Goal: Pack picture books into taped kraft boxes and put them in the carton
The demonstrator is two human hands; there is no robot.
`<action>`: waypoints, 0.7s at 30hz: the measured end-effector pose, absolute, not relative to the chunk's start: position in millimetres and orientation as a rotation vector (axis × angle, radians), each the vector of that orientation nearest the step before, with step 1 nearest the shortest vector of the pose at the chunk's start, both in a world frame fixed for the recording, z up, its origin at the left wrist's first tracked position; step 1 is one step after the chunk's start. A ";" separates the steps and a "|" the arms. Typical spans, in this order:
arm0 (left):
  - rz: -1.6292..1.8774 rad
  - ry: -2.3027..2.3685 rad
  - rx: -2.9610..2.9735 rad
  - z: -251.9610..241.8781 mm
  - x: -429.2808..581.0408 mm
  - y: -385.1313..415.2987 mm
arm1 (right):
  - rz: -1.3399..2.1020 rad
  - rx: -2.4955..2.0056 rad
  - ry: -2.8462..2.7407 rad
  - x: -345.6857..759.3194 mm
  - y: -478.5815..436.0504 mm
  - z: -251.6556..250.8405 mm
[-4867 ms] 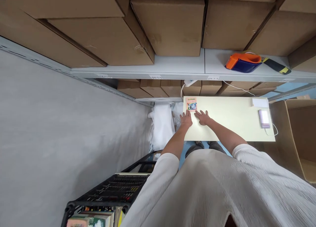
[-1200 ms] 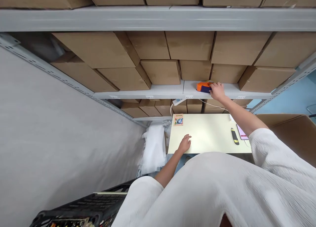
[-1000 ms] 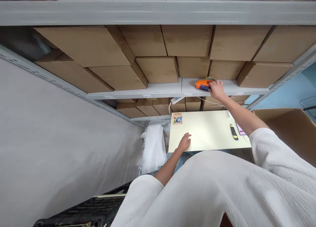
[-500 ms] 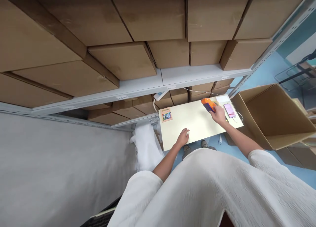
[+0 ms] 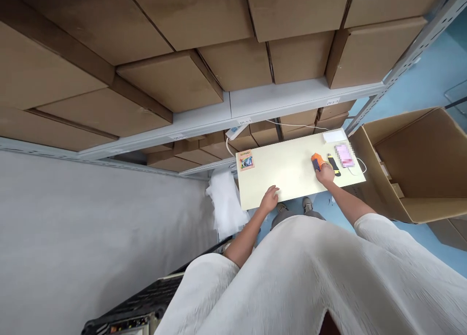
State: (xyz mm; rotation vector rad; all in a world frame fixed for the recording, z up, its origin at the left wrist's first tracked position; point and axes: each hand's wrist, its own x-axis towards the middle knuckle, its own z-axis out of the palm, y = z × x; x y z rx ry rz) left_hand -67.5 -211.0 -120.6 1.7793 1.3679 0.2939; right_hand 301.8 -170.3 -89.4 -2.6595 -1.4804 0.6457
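My right hand (image 5: 325, 174) is closed round an orange and dark blue tool (image 5: 317, 161), low over the right part of the pale table (image 5: 292, 152). Just right of it a black and yellow cutter (image 5: 333, 165) lies on the tabletop, beside a phone (image 5: 345, 156) with a pink screen. My left hand (image 5: 270, 198) rests at the table's front edge with its fingers apart and nothing in them. A small colourful picture card (image 5: 246, 161) lies at the table's left end.
Behind the table rises a shelf (image 5: 204, 116) full of cardboard boxes. A large open carton (image 5: 379, 179) stands on the right. White wrapping material (image 5: 226, 201) hangs at the left, near a grey wall. A white block (image 5: 333, 136) sits at the back right corner.
My right hand has come nearer the front edge with the orange tool, and the cutter beside it now shows. The view has shifted a little. My left hand stays at the front edge.
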 end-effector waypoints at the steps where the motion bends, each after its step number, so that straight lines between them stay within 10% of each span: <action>1: 0.292 1.389 1.768 -119.7 -66.7 -214.1 | 0.673 -2.661 -1.472 303.5 -167.6 -92.0; 21: 0.755 1.775 1.528 -111.1 -56.4 -242.7 | 0.535 -2.018 -2.238 255.4 -102.4 -46.6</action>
